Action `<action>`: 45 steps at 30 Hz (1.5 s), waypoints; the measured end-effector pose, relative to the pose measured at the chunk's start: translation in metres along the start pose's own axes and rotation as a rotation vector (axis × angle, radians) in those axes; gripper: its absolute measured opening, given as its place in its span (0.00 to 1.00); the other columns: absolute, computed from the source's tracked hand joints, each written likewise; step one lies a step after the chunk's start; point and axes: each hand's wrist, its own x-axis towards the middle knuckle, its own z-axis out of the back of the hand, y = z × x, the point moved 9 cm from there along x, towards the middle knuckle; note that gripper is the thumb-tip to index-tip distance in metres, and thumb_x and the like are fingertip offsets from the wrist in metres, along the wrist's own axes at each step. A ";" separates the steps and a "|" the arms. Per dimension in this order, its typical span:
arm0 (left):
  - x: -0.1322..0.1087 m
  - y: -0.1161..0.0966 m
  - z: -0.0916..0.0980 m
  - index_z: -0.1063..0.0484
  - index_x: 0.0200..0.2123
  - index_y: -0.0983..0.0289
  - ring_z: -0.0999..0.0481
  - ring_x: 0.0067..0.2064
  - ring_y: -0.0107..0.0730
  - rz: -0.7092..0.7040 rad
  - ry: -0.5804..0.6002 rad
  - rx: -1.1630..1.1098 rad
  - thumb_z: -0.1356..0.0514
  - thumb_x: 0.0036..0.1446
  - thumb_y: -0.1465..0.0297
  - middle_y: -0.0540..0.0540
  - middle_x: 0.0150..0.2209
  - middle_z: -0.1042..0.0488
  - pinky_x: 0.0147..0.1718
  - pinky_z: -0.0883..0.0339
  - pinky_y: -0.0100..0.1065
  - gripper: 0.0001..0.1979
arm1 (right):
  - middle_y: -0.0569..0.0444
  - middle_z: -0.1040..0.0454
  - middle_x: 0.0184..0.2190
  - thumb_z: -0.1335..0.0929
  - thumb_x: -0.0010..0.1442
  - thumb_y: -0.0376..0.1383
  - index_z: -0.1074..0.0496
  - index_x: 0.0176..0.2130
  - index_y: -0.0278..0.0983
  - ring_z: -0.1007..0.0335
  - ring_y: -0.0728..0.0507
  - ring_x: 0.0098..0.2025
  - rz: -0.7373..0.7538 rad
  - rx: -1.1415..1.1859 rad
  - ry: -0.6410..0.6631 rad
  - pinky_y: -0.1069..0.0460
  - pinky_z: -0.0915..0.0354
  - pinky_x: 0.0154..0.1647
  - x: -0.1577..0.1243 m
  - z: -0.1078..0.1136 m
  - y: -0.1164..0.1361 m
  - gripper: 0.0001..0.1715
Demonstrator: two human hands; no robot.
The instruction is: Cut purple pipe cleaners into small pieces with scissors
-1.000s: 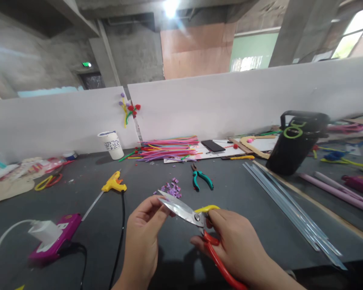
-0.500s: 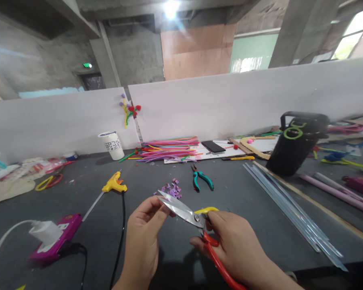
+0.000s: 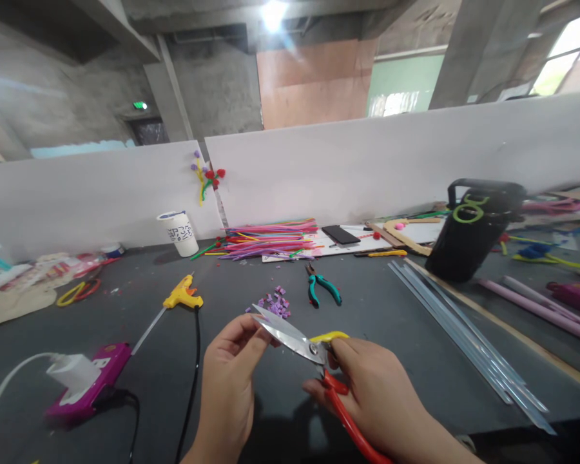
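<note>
My right hand grips the red and yellow handles of a pair of scissors, whose steel blades point up and to the left. My left hand is pinched at the blade tips; what its fingers hold is too small to make out. Both hands hover low over the dark table. Just beyond the blade tips lies a small heap of purple cut bits.
On the table lie green-handled pliers, a yellow glue gun with a black cord, a magenta power strip, a white cup, a bundle of coloured pipe cleaners, clear glue sticks and a black bag. White partition boards stand behind.
</note>
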 end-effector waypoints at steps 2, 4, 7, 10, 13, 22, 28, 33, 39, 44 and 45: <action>0.000 -0.001 0.001 0.28 0.25 0.64 0.32 0.28 0.24 -0.001 -0.005 0.003 0.38 0.46 0.71 0.48 0.23 0.28 0.31 0.39 0.23 0.02 | 0.54 0.32 0.19 0.39 0.49 0.57 0.37 0.22 0.37 0.39 0.47 0.21 0.003 -0.006 -0.004 0.54 0.52 0.23 0.000 0.000 0.000 0.26; 0.000 -0.001 0.001 0.28 0.25 0.64 0.32 0.28 0.24 -0.001 -0.009 0.001 0.38 0.46 0.71 0.48 0.23 0.28 0.31 0.39 0.23 0.02 | 0.54 0.32 0.18 0.39 0.50 0.57 0.37 0.22 0.37 0.39 0.47 0.21 0.005 -0.010 -0.012 0.54 0.52 0.23 0.000 0.001 0.000 0.26; -0.001 -0.001 0.001 0.27 0.26 0.64 0.32 0.27 0.24 0.007 -0.020 -0.008 0.38 0.45 0.71 0.48 0.22 0.28 0.30 0.39 0.23 0.02 | 0.54 0.33 0.18 0.39 0.50 0.56 0.37 0.22 0.37 0.39 0.47 0.21 0.016 -0.010 -0.016 0.54 0.52 0.23 0.000 0.001 0.001 0.26; -0.001 -0.002 0.001 0.27 0.25 0.65 0.32 0.27 0.24 0.011 -0.036 -0.019 0.38 0.44 0.72 0.49 0.22 0.28 0.30 0.39 0.24 0.02 | 0.54 0.33 0.18 0.39 0.51 0.56 0.37 0.22 0.37 0.39 0.47 0.21 0.022 -0.004 -0.010 0.54 0.52 0.23 0.000 0.000 0.002 0.26; -0.001 -0.003 0.000 0.26 0.25 0.65 0.32 0.27 0.25 0.009 -0.035 -0.031 0.38 0.44 0.72 0.49 0.22 0.29 0.30 0.38 0.25 0.03 | 0.55 0.33 0.18 0.39 0.50 0.56 0.37 0.21 0.37 0.40 0.47 0.21 0.017 -0.001 -0.010 0.54 0.52 0.22 0.000 0.000 0.001 0.26; 0.000 -0.003 0.001 0.27 0.25 0.65 0.32 0.27 0.24 0.012 -0.028 -0.030 0.38 0.44 0.72 0.49 0.22 0.29 0.30 0.38 0.24 0.03 | 0.55 0.34 0.18 0.40 0.51 0.56 0.37 0.21 0.37 0.40 0.47 0.21 0.008 -0.003 0.022 0.54 0.53 0.22 0.000 -0.002 0.001 0.26; 0.000 -0.003 0.001 0.27 0.25 0.66 0.32 0.27 0.24 0.008 -0.018 -0.032 0.38 0.45 0.73 0.49 0.22 0.29 0.30 0.38 0.24 0.02 | 0.55 0.34 0.17 0.41 0.51 0.57 0.37 0.20 0.37 0.40 0.47 0.20 0.017 -0.018 -0.014 0.54 0.54 0.22 0.002 0.001 0.001 0.28; 0.002 -0.005 0.002 0.27 0.24 0.65 0.32 0.27 0.24 -0.008 -0.026 -0.027 0.37 0.44 0.73 0.49 0.23 0.28 0.29 0.38 0.24 0.02 | 0.57 0.36 0.15 0.39 0.51 0.53 0.38 0.18 0.37 0.43 0.49 0.18 0.010 0.000 -0.054 0.55 0.55 0.20 0.002 0.003 -0.003 0.25; 0.001 0.006 -0.012 0.28 0.25 0.65 0.31 0.27 0.26 0.087 0.101 0.041 0.39 0.45 0.71 0.50 0.23 0.28 0.31 0.39 0.27 0.03 | 0.60 0.40 0.16 0.37 0.51 0.41 0.37 0.20 0.36 0.45 0.51 0.19 -0.160 0.472 0.077 0.58 0.49 0.19 0.011 -0.005 -0.015 0.13; -0.008 0.028 -0.037 0.28 0.24 0.66 0.33 0.26 0.26 0.257 0.318 0.064 0.39 0.45 0.72 0.52 0.22 0.28 0.29 0.40 0.27 0.03 | 0.60 0.37 0.18 0.37 0.47 0.34 0.33 0.25 0.35 0.42 0.51 0.20 -0.302 0.897 0.114 0.58 0.44 0.21 0.017 -0.010 -0.020 0.06; -0.010 0.031 -0.040 0.28 0.23 0.66 0.33 0.25 0.26 0.280 0.340 0.072 0.40 0.45 0.72 0.52 0.22 0.29 0.29 0.40 0.27 0.03 | 0.60 0.36 0.18 0.37 0.47 0.34 0.33 0.26 0.35 0.42 0.51 0.20 -0.309 0.951 0.128 0.58 0.43 0.21 0.018 -0.012 -0.019 0.06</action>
